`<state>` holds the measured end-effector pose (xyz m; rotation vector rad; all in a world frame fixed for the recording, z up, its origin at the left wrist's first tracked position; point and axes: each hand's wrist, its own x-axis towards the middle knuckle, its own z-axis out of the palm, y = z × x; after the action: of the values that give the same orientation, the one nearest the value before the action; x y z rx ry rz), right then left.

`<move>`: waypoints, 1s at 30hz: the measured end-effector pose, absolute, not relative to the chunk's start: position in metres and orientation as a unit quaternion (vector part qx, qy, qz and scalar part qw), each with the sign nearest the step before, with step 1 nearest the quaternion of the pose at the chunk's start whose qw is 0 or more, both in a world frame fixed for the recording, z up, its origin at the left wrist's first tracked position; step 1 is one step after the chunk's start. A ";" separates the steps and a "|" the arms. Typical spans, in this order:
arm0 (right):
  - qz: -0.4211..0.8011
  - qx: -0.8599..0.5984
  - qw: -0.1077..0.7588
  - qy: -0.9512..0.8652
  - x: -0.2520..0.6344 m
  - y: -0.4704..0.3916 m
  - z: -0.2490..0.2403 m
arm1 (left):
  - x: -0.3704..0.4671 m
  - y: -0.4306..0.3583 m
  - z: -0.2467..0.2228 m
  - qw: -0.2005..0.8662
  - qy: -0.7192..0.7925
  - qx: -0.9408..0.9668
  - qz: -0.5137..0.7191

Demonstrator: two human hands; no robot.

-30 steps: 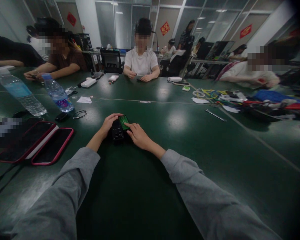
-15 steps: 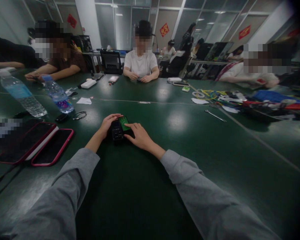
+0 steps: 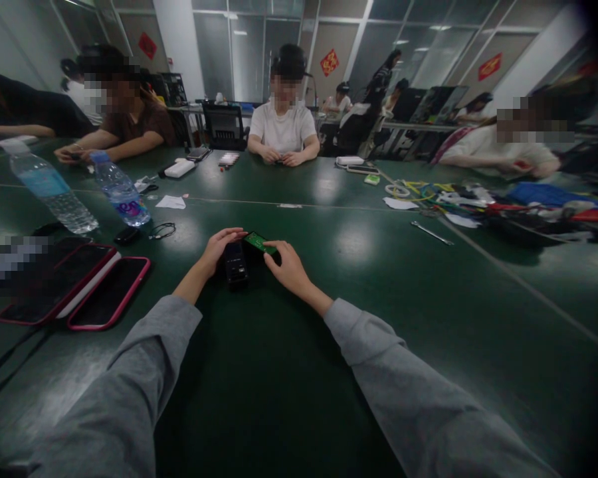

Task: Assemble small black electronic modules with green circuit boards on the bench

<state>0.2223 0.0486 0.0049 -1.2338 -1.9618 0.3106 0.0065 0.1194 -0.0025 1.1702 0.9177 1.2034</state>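
A small black device [image 3: 236, 267] lies on the dark green table [image 3: 279, 372] in front of me. Beside its upper right a green circuit board [image 3: 257, 243] with a black edge sits tilted. The thumb and fingers of my right hand [image 3: 292, 271] grip the board's right end. My left hand [image 3: 216, 252] rests along the device's left side, its fingers reaching over the top to the board's left corner. Its thumb is hidden, and I cannot make out how firmly it holds the device.
Two water bottles [image 3: 54, 192] [image 3: 122, 192] and red-edged phones [image 3: 110, 292] stand or lie at left. A wrench [image 3: 432, 233] and a pile of cables [image 3: 458, 196] lie at right. Across the table sits a person in a white shirt [image 3: 284, 129].
The green board has turned clockwise and shifted right, its right end swinging away from the black device. My right hand has moved slightly right with it. The view has shifted a little.
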 end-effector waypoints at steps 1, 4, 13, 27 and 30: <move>0.138 -0.487 0.403 -0.762 0.224 0.051 0.004 | 0.006 0.120 -0.003 0.575 0.395 0.499 0.514; 0.172 -0.487 0.420 -0.746 0.226 0.055 0.001 | 0.005 0.122 -0.005 0.574 0.399 0.497 0.513; 0.091 -0.468 0.356 -0.804 0.221 0.047 0.002 | 0.005 0.123 -0.007 0.566 0.412 0.499 0.511; 0.238 -0.519 0.455 -0.683 0.227 0.058 -0.002 | 0.005 0.126 -0.009 0.569 0.396 0.501 0.518; 0.224 -0.524 0.448 -0.689 0.228 0.059 -0.004 | 0.005 0.125 -0.008 0.568 0.402 0.501 0.514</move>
<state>0.2281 0.0588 -0.0041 -1.2972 -1.7047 0.5551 0.0054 0.1254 -0.0078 1.1771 0.9455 1.2085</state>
